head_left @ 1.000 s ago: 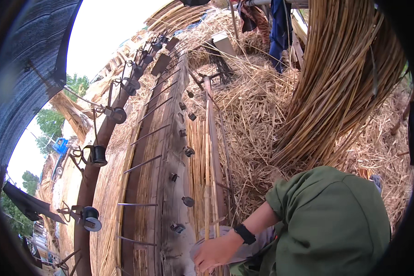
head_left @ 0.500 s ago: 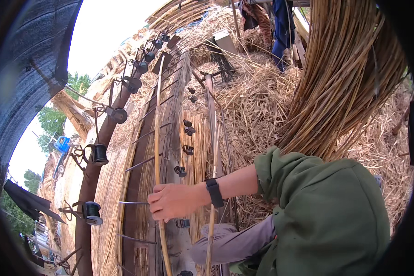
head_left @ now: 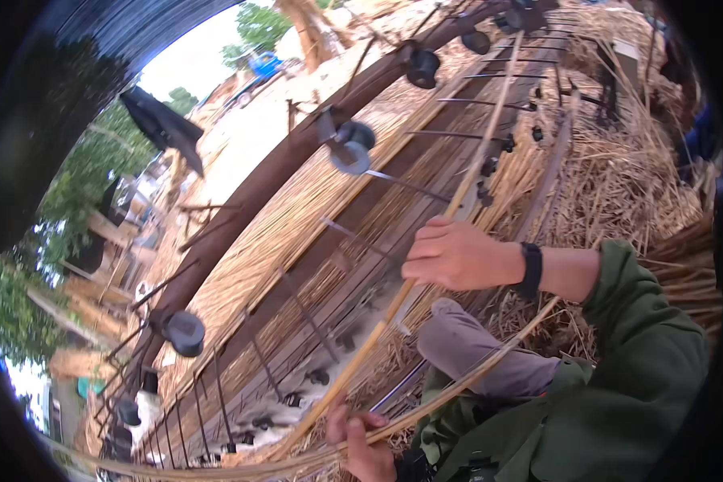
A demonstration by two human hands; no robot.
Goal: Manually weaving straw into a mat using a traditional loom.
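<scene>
My right hand (head_left: 456,255), with a dark band on the wrist, is closed around a long pale reed stalk (head_left: 486,153). That stalk slants across the weaving frame, from the far upper end down to the lower edge. Near the bottom, my left hand (head_left: 361,442) has its fingers and thumb closed on a second, bending reed stalk (head_left: 482,365), close to where the two stalks meet. Beneath them lies a bed of woven reeds (head_left: 297,221). Thin metal rods (head_left: 305,313) stick out across the frame beside my hands.
A thick brown pipe (head_left: 253,189) carrying dark spools (head_left: 183,331) runs alongside the reed mat. My bent knee (head_left: 458,341) is close below my right hand. Loose straw (head_left: 618,193) covers the ground on the right. A blue truck (head_left: 263,64) stands far off.
The view has swung left and tilted, so the frame now runs diagonally. My left hand has come into view at the bottom, gripping a reed stalk. My right hand still holds its stalk.
</scene>
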